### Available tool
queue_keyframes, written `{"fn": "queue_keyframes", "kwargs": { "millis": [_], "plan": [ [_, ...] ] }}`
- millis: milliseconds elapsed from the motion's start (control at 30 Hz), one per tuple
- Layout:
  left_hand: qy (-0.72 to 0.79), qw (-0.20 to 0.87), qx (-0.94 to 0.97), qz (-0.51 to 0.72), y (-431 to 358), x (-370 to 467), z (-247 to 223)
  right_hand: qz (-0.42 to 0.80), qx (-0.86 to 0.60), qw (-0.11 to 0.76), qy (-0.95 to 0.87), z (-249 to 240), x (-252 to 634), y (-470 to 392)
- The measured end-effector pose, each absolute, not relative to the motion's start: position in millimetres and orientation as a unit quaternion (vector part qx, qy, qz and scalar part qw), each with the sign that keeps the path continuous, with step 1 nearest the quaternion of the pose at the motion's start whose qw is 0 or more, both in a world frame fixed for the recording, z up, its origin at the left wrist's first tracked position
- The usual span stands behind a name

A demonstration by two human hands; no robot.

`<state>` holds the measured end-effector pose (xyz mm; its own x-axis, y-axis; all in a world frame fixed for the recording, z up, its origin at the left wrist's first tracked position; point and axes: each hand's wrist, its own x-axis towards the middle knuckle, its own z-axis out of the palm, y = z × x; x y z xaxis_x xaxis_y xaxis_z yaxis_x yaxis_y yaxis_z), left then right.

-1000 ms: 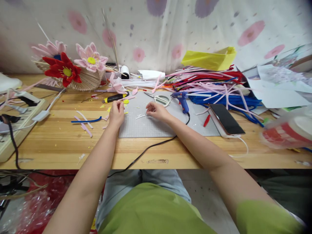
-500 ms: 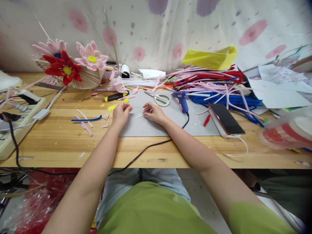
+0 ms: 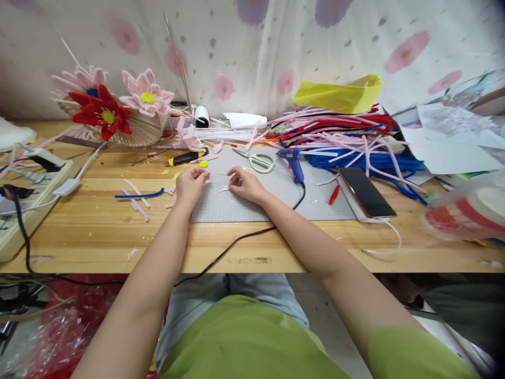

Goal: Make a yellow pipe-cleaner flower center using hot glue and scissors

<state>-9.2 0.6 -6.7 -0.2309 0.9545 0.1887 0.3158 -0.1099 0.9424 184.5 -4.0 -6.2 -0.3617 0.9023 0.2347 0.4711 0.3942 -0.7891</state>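
Observation:
My left hand (image 3: 189, 185) is over the left edge of the grey cutting mat (image 3: 221, 211), thumb and fingertips pinched together; anything between them is too small to make out. Across a short gap, my right hand (image 3: 248, 186) is curled low over the mat, its fingertips drawn in toward the thumb, and I cannot make out what they hold. Small white scraps (image 3: 223, 189) lie by its fingertips. A thin pale yellow strip (image 3: 220, 173) shows between the hands. Scissors (image 3: 260, 162) and a blue glue gun (image 3: 292, 163) rest behind and right of my right hand.
Pink and red fuzzy-stem flowers (image 3: 147, 98) stand back left, near a yellow-black cutter (image 3: 187, 157). Bundled blue stems (image 3: 365, 160), a phone (image 3: 366, 192) and a wrapped cup (image 3: 465, 210) are on the right. A black cord (image 3: 232, 243) crosses the front; a power strip (image 3: 37, 210) sits left.
My left hand has shifted slightly left and down, and my right hand a little left. Their fingertips are still apart, and the things on the table lie as before.

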Motion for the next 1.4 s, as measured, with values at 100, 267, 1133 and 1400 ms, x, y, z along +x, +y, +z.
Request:
{"fn": "queue_keyframes", "kwargs": {
  "millis": [100, 267, 1133, 1400],
  "plan": [
    [0.596, 0.305, 0.543, 0.506, 1, -9, -6, 0.377, -0.436, 0.369, -0.729, -9, 187, -1],
    [0.61, 0.284, 0.564, 0.479, -3, -6, -4, 0.487, -0.425, 0.409, -0.644, -14, 187, 5],
    [0.581, 0.229, 0.708, 0.33, -17, 20, -4, 0.531, -0.41, 0.447, -0.592, -11, 186, 5],
    [0.562, 0.228, 0.735, 0.303, -17, 4, 1, 0.571, -0.389, 0.544, -0.476, 9, 217, 13]
  ]
}}
